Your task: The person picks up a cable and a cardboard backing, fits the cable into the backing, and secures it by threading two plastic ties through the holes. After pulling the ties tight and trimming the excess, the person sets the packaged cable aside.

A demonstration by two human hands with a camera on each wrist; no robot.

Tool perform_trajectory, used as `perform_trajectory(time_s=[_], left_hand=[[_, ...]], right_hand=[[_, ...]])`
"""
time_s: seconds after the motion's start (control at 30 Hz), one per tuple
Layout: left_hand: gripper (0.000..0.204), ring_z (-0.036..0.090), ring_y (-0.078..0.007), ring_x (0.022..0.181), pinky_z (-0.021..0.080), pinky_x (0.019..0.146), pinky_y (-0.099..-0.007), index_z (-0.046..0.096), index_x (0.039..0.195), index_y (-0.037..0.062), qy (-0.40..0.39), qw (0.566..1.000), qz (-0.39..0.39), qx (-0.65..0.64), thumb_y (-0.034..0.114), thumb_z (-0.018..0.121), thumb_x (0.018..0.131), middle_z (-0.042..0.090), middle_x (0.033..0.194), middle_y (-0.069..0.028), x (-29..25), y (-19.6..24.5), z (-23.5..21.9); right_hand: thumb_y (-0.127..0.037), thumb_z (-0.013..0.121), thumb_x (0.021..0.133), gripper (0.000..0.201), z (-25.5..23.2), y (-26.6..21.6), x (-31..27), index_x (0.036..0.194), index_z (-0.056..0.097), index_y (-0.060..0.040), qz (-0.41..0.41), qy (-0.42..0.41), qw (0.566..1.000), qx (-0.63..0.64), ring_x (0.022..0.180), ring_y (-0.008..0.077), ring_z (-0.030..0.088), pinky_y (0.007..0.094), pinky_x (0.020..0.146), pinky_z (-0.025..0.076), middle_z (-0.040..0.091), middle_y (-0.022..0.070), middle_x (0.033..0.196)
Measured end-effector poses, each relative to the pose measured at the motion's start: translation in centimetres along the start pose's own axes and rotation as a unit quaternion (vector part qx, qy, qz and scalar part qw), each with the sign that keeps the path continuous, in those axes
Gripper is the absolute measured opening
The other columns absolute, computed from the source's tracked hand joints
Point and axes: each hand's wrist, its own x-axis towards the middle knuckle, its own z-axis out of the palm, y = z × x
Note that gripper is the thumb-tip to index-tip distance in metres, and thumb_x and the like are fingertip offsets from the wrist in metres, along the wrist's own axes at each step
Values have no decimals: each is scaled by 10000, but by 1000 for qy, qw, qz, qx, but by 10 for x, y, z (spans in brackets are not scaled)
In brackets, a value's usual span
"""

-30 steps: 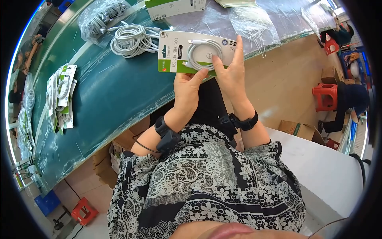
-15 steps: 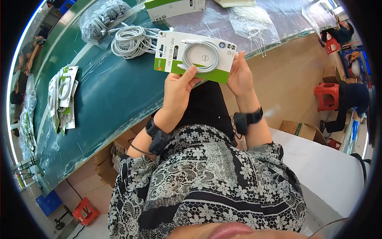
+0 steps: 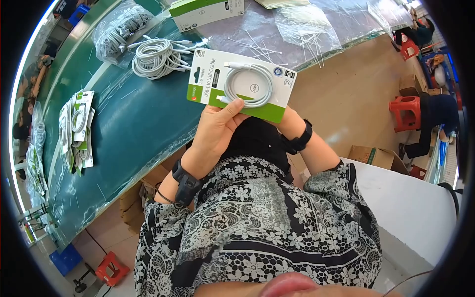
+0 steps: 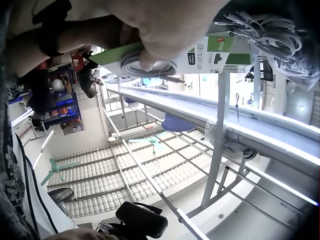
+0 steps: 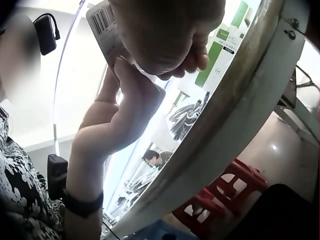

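Observation:
A white and green card (image 3: 283,88) carries a coiled white cable (image 3: 268,83). My left hand (image 3: 213,129) grips its lower left edge, with the thumb on the front against the coil. Behind the card's lower right part is my right hand (image 3: 292,122), its fingers hidden in the head view. The right wrist view has my right hand (image 5: 167,37) with bent fingers beside the card's barcoded back (image 5: 101,25); whether they hold anything is unclear. Seen in the left wrist view, my left hand (image 4: 170,27) lies over the card (image 4: 194,56).
On the green table (image 3: 131,116) lie loose coiled cables (image 3: 154,58), a plastic bag of cables (image 3: 118,37) and a pile of carded cables (image 3: 79,121). White ties (image 3: 255,48) and a box (image 3: 208,15) are farther back. Red stools (image 3: 406,115) stand right, near a seated person.
My right hand has gone from the card's front and right edge to behind it. The card, still gripped by my left hand, has moved slightly left and toward my body.

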Motion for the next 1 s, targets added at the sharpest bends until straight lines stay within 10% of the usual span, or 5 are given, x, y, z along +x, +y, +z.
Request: perform_trajectory(time_s=[0.17, 0.23, 0.4, 0.5, 1.0], left_hand=[[302, 635, -179, 976, 523, 873, -327, 557, 1172, -13, -4, 996, 57, 66, 34, 635, 884, 633, 1113, -94, 3, 13, -10], [311, 634, -176, 975, 522, 873, -324, 556, 1174, -15, -2, 993, 75, 95, 23, 639, 877, 632, 1113, -92, 7, 17, -18], [340, 629, -169, 976, 524, 863, -314, 554, 1178, -14, 20, 947, 171, 269, -19, 649, 852, 631, 1112, -88, 14, 15, -24], [349, 627, -170, 980, 526, 865, -316, 555, 1180, -7, 5, 950, 178, 254, -30, 652, 845, 629, 1117, -86, 16, 5, -23], [263, 610, -158, 1011, 522, 886, -324, 499, 1215, 46, -13, 978, 201, 58, 47, 526, 953, 611, 1132, -71, 40, -14, -19]], right_hand=[[-55, 694, 809, 406, -31, 15, 9, 1191, 558, -31, -138, 42, 940, -308, 1000, 170, 604, 293, 833, 504, 615, 99, 1159], [-68, 650, 867, 199, -47, -21, 23, 1054, 606, -21, 18, 239, 894, -379, 917, 125, 591, 275, 769, 497, 626, 51, 1050], [-51, 671, 837, 143, -14, -51, 18, 956, 602, -12, -106, 177, 898, -389, 800, 132, 590, 280, 710, 493, 615, 50, 900], [-60, 673, 823, 156, 3, -44, 21, 943, 590, -2, -163, 136, 815, -539, 770, 184, 611, 292, 692, 499, 600, 87, 858], [-38, 673, 799, 192, -3, -20, 8, 937, 546, 4, -97, 145, 821, -543, 716, 250, 609, 343, 611, 498, 593, 127, 861]])
